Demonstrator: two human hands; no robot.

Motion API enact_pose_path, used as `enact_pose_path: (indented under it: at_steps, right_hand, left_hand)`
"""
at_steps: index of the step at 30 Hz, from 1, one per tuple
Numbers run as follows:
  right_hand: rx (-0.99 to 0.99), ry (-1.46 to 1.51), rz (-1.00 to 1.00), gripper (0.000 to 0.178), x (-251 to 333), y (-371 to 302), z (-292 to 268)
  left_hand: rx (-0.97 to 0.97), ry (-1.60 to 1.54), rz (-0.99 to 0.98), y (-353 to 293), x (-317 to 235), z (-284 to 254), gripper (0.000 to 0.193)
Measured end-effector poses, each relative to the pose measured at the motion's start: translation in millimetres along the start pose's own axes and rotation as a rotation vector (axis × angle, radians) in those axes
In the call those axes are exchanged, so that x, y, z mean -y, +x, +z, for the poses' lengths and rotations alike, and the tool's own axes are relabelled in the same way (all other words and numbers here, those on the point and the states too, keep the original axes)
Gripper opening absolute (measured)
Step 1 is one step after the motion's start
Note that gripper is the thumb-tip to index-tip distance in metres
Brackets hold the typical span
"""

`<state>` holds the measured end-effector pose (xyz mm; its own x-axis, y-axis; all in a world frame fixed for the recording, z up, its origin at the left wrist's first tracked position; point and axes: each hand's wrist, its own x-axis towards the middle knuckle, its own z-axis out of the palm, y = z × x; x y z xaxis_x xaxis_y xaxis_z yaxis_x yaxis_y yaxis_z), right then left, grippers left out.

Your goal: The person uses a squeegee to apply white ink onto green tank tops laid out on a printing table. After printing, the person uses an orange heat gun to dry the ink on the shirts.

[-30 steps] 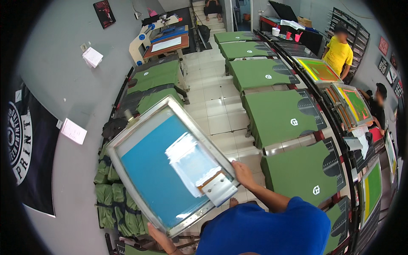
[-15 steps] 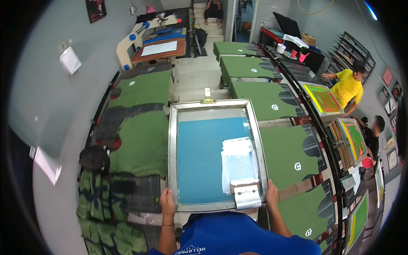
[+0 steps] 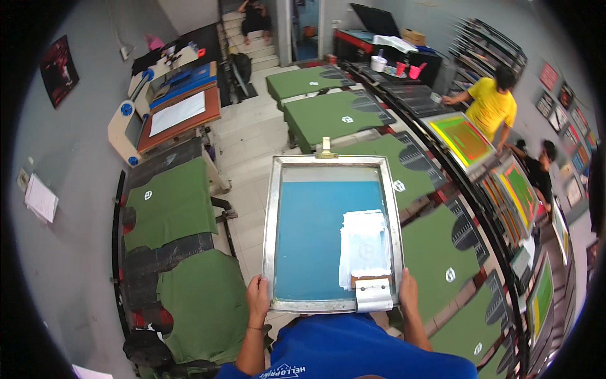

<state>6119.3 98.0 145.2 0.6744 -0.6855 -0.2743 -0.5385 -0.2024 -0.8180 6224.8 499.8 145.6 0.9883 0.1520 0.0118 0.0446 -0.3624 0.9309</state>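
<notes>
A metal-edged printing screen with blue mesh lies across in front of my body, held up between my two hands. My left hand is closed around its left edge near the bottom corner. On the opposite edge, my right hand grips the frame at about the same height. White ink covers a patch at the right of the mesh. Below that patch a squeegee with a metal holder leans on the lower right rim. A brass-coloured clamp sticks up from the far edge.
Green fabric pieces with white prints lie along the right-hand table; more green fabric covers the left-hand one. A tiled aisle runs between. A heat press stands far left. A person in yellow works beside other screens.
The view has turned right and moved forward along the aisle. Left-hand table and press have shifted left and down, and the folded green garments have left the picture. Both hands keep the screen.
</notes>
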Motion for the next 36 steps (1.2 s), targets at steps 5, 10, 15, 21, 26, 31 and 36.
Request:
enact_pose_path:
  at_steps: [5,10,15,21,26,31,36]
  right_hand:
    - [0.003,0.221,-0.053,0.065,19,94,79]
    - [0.090,0.178,-0.111,0.063,101,201,149]
    - [0.367,0.098,-0.253,0.061,207,279,218]
    - [0.518,-0.079,-0.407,0.065,347,352,325]
    - [0.583,-0.183,-0.602,0.066,448,399,451]
    - [0.639,-0.317,-0.801,0.068,542,405,581]
    - [0.792,-0.459,-0.860,0.068,614,394,698]
  left_hand:
    - [-0.087,0.035,0.018,96,-3,18,0.037]
    - [-0.238,0.086,-0.016,177,-5,17,0.037]
    - [-0.448,0.034,-0.185,221,-6,15,0.036]
    - [-0.658,-0.057,-0.242,301,7,16,0.036]
    - [-0.822,-0.152,-0.342,384,31,10,0.036]
    - [-0.974,-0.164,-0.426,448,64,-5,0.033]
    - [-1.158,-0.160,-0.411,505,85,-25,0.034]
